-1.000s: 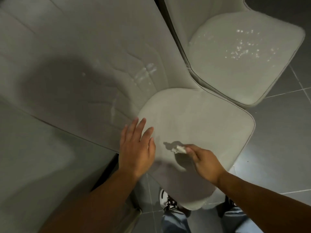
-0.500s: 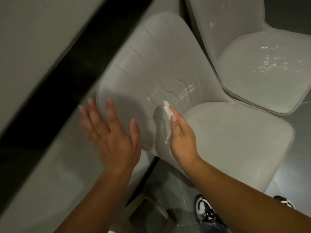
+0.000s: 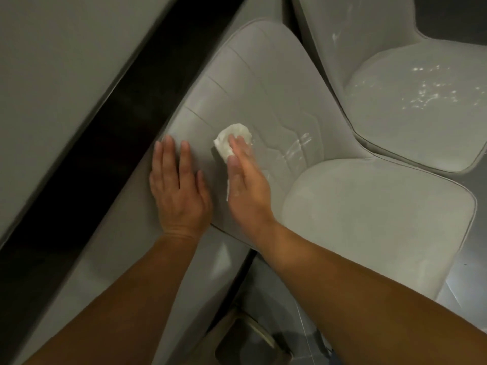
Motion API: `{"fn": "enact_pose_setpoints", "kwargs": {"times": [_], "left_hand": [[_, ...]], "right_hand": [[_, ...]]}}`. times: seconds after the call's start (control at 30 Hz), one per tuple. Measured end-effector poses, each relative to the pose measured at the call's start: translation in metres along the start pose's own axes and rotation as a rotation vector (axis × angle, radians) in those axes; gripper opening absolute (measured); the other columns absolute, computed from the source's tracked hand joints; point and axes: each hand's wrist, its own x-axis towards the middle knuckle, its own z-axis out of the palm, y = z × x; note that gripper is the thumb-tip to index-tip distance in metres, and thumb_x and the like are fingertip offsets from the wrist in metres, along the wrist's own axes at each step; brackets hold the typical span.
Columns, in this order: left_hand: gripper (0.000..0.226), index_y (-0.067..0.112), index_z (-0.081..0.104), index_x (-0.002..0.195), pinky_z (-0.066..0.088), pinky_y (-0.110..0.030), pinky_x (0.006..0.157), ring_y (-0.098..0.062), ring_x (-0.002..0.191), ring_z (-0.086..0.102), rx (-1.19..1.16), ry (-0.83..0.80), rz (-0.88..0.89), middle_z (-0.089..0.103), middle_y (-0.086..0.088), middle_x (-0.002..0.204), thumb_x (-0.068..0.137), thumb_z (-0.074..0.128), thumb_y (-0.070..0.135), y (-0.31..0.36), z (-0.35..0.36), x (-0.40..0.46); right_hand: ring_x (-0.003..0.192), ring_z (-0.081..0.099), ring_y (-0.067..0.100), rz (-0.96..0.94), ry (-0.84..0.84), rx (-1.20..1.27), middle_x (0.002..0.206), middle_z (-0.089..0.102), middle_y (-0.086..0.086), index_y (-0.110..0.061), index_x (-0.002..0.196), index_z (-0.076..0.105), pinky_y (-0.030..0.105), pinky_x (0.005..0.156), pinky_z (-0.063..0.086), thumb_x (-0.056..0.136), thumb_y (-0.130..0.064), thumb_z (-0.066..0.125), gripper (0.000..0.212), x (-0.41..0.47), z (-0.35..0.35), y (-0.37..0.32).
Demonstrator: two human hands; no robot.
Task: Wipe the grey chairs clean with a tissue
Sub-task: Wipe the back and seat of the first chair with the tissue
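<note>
**2 hands on the backrest of a grey chair**

2 grey chairs stand side by side on a dark tiled floor [image 3: 456, 270]. The near chair [image 3: 369, 219] has a smooth, leather-like cover with thin stitched seams across its curved backrest and a rounded, padded seat with a piped edge. Wet, shiny streaks show on the lower part of the backrest, close to the seat.

The right hand [image 3: 247, 191] presses a crumpled white tissue [image 3: 233, 139] flat against the backrest, near its middle. Its fingers are straight and lie over the soft wad, which sticks out above and to the left of the fingertips; a thin strip of tissue also shows along the edge of the palm.

The left hand [image 3: 179, 191] is released and holds nothing. It rests with straight fingers on the left edge of the same backrest, just beside the right hand.

The far chair [image 3: 411, 106] has the same shape, and many small bright droplets lie on its seat. At the left runs a pale, smooth surface [image 3: 52, 75] with a dark gap beside it.
</note>
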Motion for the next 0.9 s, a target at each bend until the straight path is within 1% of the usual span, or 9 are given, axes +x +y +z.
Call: {"fn": "enact_pose_setpoints", "kwargs": {"times": [0.13, 0.23, 0.33, 0.43, 0.53, 0.63, 0.7, 0.77, 0.9], "left_hand": [[0.051, -0.010, 0.048, 0.142, 0.023, -0.048, 0.122, -0.046, 0.143, 0.030, -0.013, 0.072, 0.052, 0.041, -0.034, 0.148, 0.098, 0.045, 0.016, -0.006, 0.008, 0.001], [0.053, -0.010, 0.049, 0.141, 0.024, -0.050, 0.120, -0.048, 0.143, 0.030, -0.010, 0.065, 0.105, 0.041, -0.035, 0.147, 0.101, 0.039, 0.022, -0.010, 0.009, 0.000], [0.053, -0.010, 0.051, 0.139, 0.027, -0.051, 0.119, -0.048, 0.143, 0.033, 0.002, 0.097, 0.103, 0.042, -0.034, 0.147, 0.103, 0.035, 0.025, -0.012, 0.012, -0.004], [0.053, -0.012, 0.052, 0.138, 0.027, -0.053, 0.119, -0.049, 0.142, 0.032, -0.006, 0.113, 0.114, 0.042, -0.036, 0.146, 0.102, 0.035, 0.025, -0.014, 0.016, -0.006], [0.053, -0.013, 0.052, 0.137, 0.027, -0.054, 0.118, -0.051, 0.142, 0.033, -0.026, 0.106, 0.121, 0.041, -0.036, 0.145, 0.103, 0.034, 0.024, -0.015, 0.017, -0.006], [0.053, -0.013, 0.050, 0.137, 0.027, -0.055, 0.118, -0.052, 0.141, 0.034, -0.043, 0.116, 0.125, 0.040, -0.035, 0.147, 0.104, 0.033, 0.025, -0.016, 0.018, -0.007], [0.053, -0.014, 0.046, 0.137, 0.028, -0.054, 0.118, -0.051, 0.140, 0.034, -0.067, 0.134, 0.108, 0.040, -0.034, 0.146, 0.105, 0.033, 0.025, -0.015, 0.021, -0.006], [0.053, -0.015, 0.041, 0.137, 0.028, -0.053, 0.119, -0.046, 0.144, 0.032, -0.105, 0.142, 0.080, 0.038, -0.034, 0.146, 0.105, 0.033, 0.026, -0.013, 0.021, -0.004], [0.057, -0.017, 0.038, 0.138, 0.025, -0.051, 0.121, -0.038, 0.150, 0.022, -0.136, 0.137, 0.068, 0.034, -0.035, 0.147, 0.106, 0.028, 0.030, -0.016, 0.021, -0.007]], "right_hand": [[0.151, 0.006, 0.019, -0.133, -0.091, -0.264, 0.164, 0.007, -0.001, -0.027, 0.154, 0.020, 0.041, 0.122, 0.018, 0.105, -0.033, 0.031, 0.050, -0.002, 0.019, 0.032], [0.150, 0.012, 0.020, -0.119, -0.035, -0.354, 0.162, 0.010, -0.002, -0.021, 0.154, 0.021, 0.034, 0.122, 0.015, 0.105, -0.036, 0.027, 0.051, -0.019, 0.021, 0.071], [0.149, 0.016, 0.013, 0.270, -0.032, -0.279, 0.161, 0.015, -0.008, -0.029, 0.151, 0.020, 0.013, 0.116, 0.007, 0.106, -0.033, 0.030, 0.046, -0.045, 0.003, 0.112], [0.146, 0.025, 0.013, 0.559, 0.092, -0.197, 0.157, 0.029, -0.006, -0.023, 0.150, 0.032, 0.020, 0.119, 0.010, 0.105, -0.033, 0.032, 0.046, -0.048, -0.019, 0.124], [0.143, 0.027, 0.000, 0.283, 0.206, -0.104, 0.153, 0.032, -0.020, -0.041, 0.144, 0.031, 0.027, 0.121, 0.019, 0.104, -0.043, 0.031, 0.039, -0.020, -0.010, 0.078], [0.147, 0.018, 0.003, -0.144, 0.177, -0.170, 0.153, 0.016, -0.032, -0.036, 0.152, 0.023, 0.030, 0.121, 0.018, 0.105, -0.043, 0.024, 0.047, 0.018, 0.019, 0.023], [0.150, 0.012, 0.015, -0.384, 0.082, -0.268, 0.159, 0.015, -0.015, -0.023, 0.152, 0.024, 0.044, 0.121, 0.017, 0.106, -0.033, 0.024, 0.047, 0.033, 0.036, 0.010], [0.150, 0.012, 0.028, -0.463, 0.026, -0.354, 0.159, 0.023, 0.005, -0.016, 0.148, 0.031, 0.055, 0.119, 0.018, 0.105, -0.030, 0.026, 0.046, 0.041, 0.041, 0.012], [0.149, 0.015, 0.035, -0.610, -0.033, -0.488, 0.158, 0.025, 0.008, -0.016, 0.148, 0.033, 0.060, 0.116, 0.017, 0.105, -0.030, 0.030, 0.045, 0.045, 0.024, 0.036]]}}
